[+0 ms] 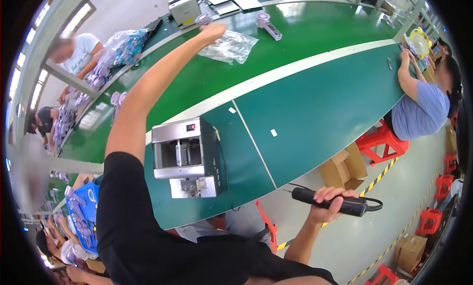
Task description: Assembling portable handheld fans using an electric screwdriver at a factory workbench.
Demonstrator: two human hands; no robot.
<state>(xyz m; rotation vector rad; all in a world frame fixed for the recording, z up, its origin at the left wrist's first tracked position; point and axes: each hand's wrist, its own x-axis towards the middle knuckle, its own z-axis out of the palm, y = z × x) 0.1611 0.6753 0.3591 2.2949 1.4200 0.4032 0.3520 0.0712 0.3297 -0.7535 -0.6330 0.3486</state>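
Note:
My left arm stretches across to the far side of the green bench, where my left hand (214,33) closes over the handle area of a small handheld fan (203,19). Only the fan's round head shows beside the fingers. Under that hand lies a clear plastic bag (231,47). A second handheld fan (269,26), pale with a grey handle, rests to its right. Off the bench's near edge, my right hand (331,203) is wrapped round a black electric screwdriver (345,204), its thin bit pointing left and its cord looping at the right end.
A metal screw feeder (185,157) stands on the near bench. Two white scraps (274,133) lie right of it. Behind are a grey box-shaped device (185,9) and papers. An open carton (344,168) and red stools (384,143) stand on the floor. Co-workers sit left and right.

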